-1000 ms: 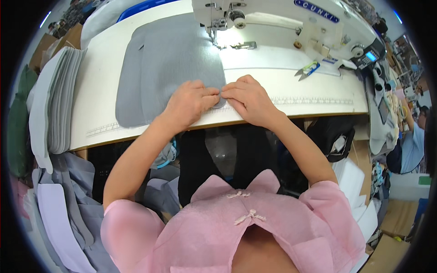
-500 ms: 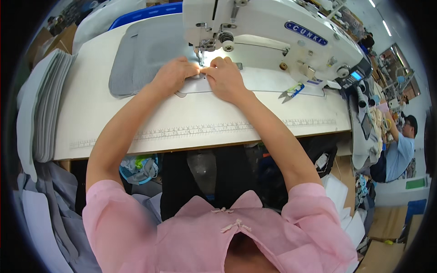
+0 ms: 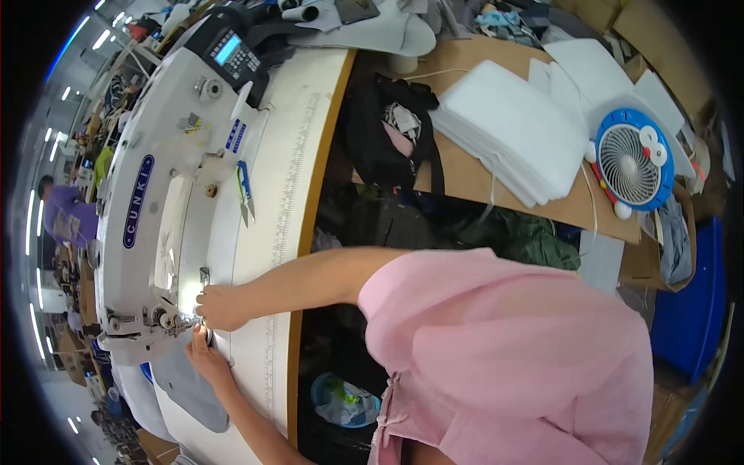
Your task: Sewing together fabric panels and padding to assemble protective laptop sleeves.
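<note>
The white sewing machine (image 3: 132, 271) stands on the left, its lit needle area (image 3: 186, 318) beside both hands. My right hand (image 3: 221, 308) is closed at the needle, its fingertips pinched on something too small to make out. Just below it, my left hand (image 3: 205, 358) grips a grey fabric piece (image 3: 182, 387) close to the presser foot, its fingers partly hidden. Green-and-blue thread snips (image 3: 245, 194) lie on the machine's bed, above my right hand.
The table's edge (image 3: 324, 155) runs beside me. To the right are a black bag (image 3: 364, 132), stacked white sheets (image 3: 515, 128), a blue fan (image 3: 632, 163) and a blue bin (image 3: 686, 310). A basket (image 3: 345, 403) sits below. A co-worker in purple (image 3: 70, 213) is at far left.
My hands moved the grey fabric from the table's front edge up to the needle. The view then swung sharply, bringing the fan and white sheets at the right into full sight.
</note>
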`<action>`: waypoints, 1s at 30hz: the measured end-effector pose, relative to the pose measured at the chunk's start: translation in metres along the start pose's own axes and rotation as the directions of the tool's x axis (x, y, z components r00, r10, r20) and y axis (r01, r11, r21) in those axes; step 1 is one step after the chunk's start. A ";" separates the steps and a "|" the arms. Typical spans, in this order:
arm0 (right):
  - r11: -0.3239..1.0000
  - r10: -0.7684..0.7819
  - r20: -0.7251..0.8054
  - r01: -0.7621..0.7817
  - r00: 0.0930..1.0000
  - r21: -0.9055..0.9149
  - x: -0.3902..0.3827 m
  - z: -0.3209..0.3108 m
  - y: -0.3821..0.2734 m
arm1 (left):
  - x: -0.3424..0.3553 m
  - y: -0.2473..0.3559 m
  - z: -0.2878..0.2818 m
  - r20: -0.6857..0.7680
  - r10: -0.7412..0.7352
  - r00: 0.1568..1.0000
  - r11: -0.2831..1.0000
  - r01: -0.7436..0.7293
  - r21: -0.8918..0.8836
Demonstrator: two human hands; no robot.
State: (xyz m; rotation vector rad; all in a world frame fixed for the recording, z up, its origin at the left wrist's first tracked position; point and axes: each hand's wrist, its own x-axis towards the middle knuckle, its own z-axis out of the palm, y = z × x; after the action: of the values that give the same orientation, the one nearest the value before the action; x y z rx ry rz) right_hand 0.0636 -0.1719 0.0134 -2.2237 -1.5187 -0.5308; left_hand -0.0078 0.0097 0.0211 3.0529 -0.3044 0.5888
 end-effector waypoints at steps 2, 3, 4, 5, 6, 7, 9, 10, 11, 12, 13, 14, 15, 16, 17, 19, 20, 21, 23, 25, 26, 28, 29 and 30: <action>0.988 -0.136 0.089 0.129 0.987 0.088 -0.036 -0.020 -0.012 | -0.010 -0.003 0.004 0.032 -0.021 0.999 0.989 0.016 0.145; 0.967 -0.216 -0.067 0.223 0.974 0.123 -0.065 -0.044 -0.016 | -0.016 0.004 -0.002 0.042 -0.015 0.999 0.990 0.009 0.140; 0.940 -0.280 -0.219 0.313 0.935 0.137 -0.106 -0.070 -0.014 | -0.019 0.017 -0.013 0.069 -0.138 0.988 0.960 0.117 0.255; 0.941 -0.216 -0.411 0.301 0.886 0.156 -0.147 -0.090 -0.008 | -0.021 0.028 -0.025 0.077 -0.267 0.961 0.902 0.221 0.371; 0.994 -0.087 -0.342 0.103 0.936 0.030 -0.188 -0.121 0.000 | -0.024 0.031 -0.037 0.179 -0.401 0.898 0.858 0.300 0.416; 0.955 0.289 0.049 -0.292 0.956 0.056 -0.215 -0.168 0.003 | -0.040 0.015 -0.039 0.184 -0.424 0.887 0.848 0.318 0.424; 0.675 0.666 -0.127 -0.667 0.735 -0.316 -0.307 -0.172 0.041 | -0.070 -0.019 -0.045 0.061 -0.361 0.931 0.910 0.337 0.243; 0.584 0.608 -0.410 -0.733 0.680 -0.349 -0.351 -0.171 0.059 | -0.075 -0.009 -0.056 0.093 -0.468 0.879 0.860 0.428 0.279; 0.173 0.850 -0.362 -0.852 0.382 -0.494 -0.395 -0.166 0.069 | -0.080 -0.010 -0.059 0.094 -0.493 0.865 0.845 0.450 0.291; 0.002 0.911 -0.360 -0.874 0.203 -0.487 -0.419 -0.161 0.070 | -0.090 -0.017 -0.067 0.101 -0.484 0.869 0.848 0.437 0.300; -0.139 0.987 -0.134 -0.884 -0.087 -0.446 -0.455 -0.154 0.088 | -0.101 -0.025 -0.073 0.098 -0.491 0.866 0.842 0.443 0.309; -0.067 0.974 -0.222 -0.888 0.040 -0.454 -0.495 -0.147 0.089 | -0.108 -0.038 -0.067 0.052 -0.386 0.921 0.894 0.360 0.265; 0.035 0.968 -0.206 -0.883 0.147 -0.468 -0.515 -0.139 0.096 | -0.107 -0.025 -0.070 0.069 -0.415 0.907 0.885 0.385 0.263; 0.164 0.922 -0.231 -0.854 0.311 -0.495 -0.567 -0.142 0.108 | -0.103 -0.023 -0.066 0.041 -0.369 0.928 0.912 0.353 0.211; 0.245 0.921 -0.171 -0.861 0.351 -0.446 -0.578 -0.150 0.114 | -0.108 -0.025 -0.070 0.034 -0.354 0.935 0.912 0.337 0.236; 0.207 0.971 -0.034 -0.905 0.236 -0.372 -0.654 -0.198 0.132 | -0.084 -0.010 -0.060 0.037 -0.336 0.941 0.923 0.321 0.215; 0.227 0.972 0.050 -0.873 0.228 -0.431 -0.627 -0.189 0.138 | -0.094 -0.010 -0.070 0.020 -0.339 0.941 0.914 0.324 0.244; 0.300 0.950 0.069 -0.825 0.306 -0.479 -0.612 -0.188 0.137 | -0.103 -0.012 -0.076 0.029 -0.351 0.936 0.908 0.333 0.254; 0.385 0.917 0.094 -0.798 0.387 -0.464 -0.606 -0.192 0.144 | -0.115 -0.015 -0.085 0.014 -0.317 0.948 0.916 0.303 0.262; 0.431 0.899 0.132 -0.793 0.417 -0.430 -0.606 -0.197 0.147 | -0.129 -0.021 -0.086 -0.003 -0.305 0.952 0.902 0.289 0.322; 0.474 0.876 0.157 -0.755 0.456 -0.453 -0.605 -0.195 0.144 | -0.130 -0.021 -0.084 0.005 -0.240 0.971 0.900 0.221 0.376; 0.368 0.922 0.119 -0.734 0.370 -0.571 -0.566 -0.188 0.125 | -0.132 -0.018 -0.085 0.077 -0.301 0.950 0.873 0.243 0.423; 0.297 0.945 0.079 -0.731 0.318 -0.615 -0.558 -0.187 0.121 | -0.132 -0.021 -0.083 0.087 -0.280 0.956 0.850 0.205 0.485; 0.276 0.946 0.044 -0.723 0.322 -0.633 -0.558 -0.185 0.123 | -0.133 -0.022 -0.081 0.103 -0.260 0.960 0.823 0.165 0.543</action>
State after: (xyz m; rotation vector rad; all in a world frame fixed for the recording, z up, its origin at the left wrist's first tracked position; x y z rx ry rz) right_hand -0.0270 -0.7483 -0.1303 -3.2774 0.0673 -0.0391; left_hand -0.1541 0.0607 0.0478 3.6057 0.2551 0.4535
